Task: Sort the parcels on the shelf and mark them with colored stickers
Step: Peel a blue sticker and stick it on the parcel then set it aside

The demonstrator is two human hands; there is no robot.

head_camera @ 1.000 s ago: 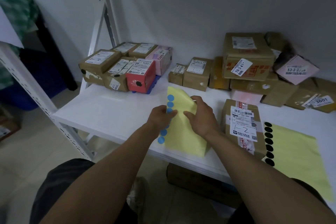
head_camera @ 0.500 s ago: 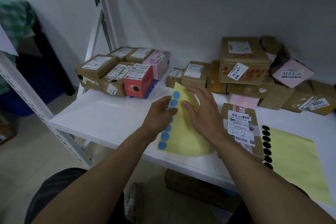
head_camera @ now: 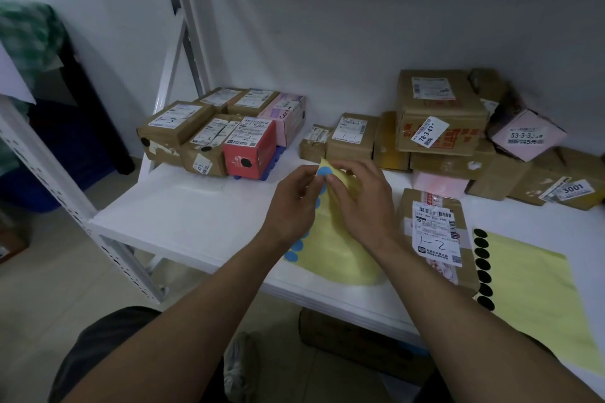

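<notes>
Both hands, left (head_camera: pixel 294 203) and right (head_camera: pixel 358 206), pinch the lifted top corner of the yellow sheet (head_camera: pixel 340 249), fingertips meeting at its topmost blue sticker (head_camera: pixel 325 171). Best to bend the backing away and lift the dot by its edge, uncreased, likely for the parcel marked 1-2 (head_camera: pixel 435 232) just beside the right hand. White shelf (head_camera: pixel 183 206), grey wall behind: black-dotted parcels (head_camera: pixel 209 137) grouped left, looser pile (head_camera: pixel 442 121) right, sheet of black stickers (head_camera: pixel 537 278) near right.

Head view, down and forward, close over shelf (head_camera: pixel 183 206)
</notes>
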